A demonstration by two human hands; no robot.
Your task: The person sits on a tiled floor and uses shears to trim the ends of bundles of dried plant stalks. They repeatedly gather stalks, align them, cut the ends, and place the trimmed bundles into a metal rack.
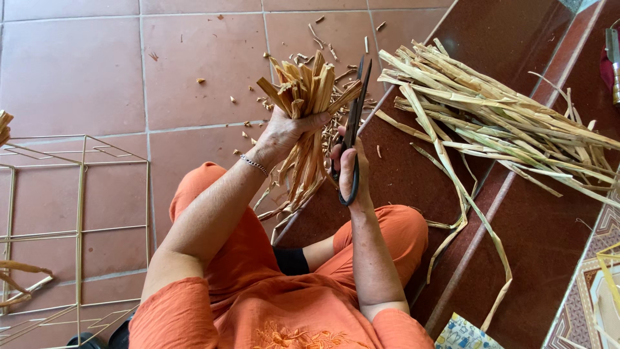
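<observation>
A bundle of dried, straw-coloured plant strips is standing upright in the middle of the view, above the person's lap. Its upper ends are fanning out in flat, blunt-cut, ribbon-like pieces, while its lower ends are hanging loose and curling below the hand. The left hand is closing its grip around the middle of the bundle, fingers wrapping it tightly; a thin bracelet is sitting on that wrist. Just beside the bundle, the right hand is gripping the looped handles of a pair of long black scissors, the blades pointing upward, slightly parted, and lying against the right edge of the fanned ends. Short cut scraps are lying scattered on the red tiled floor around and beyond the bundle. To the right, a larger pile of long uncut strips, pale green to yellow, is lying across a dark brown step, some strands trailing down towards the person's knee. The person is wearing orange clothing and is sitting with knees bent. At the left edge, a thin wire frame of box-like shape is standing on the floor, well apart from both hands.
</observation>
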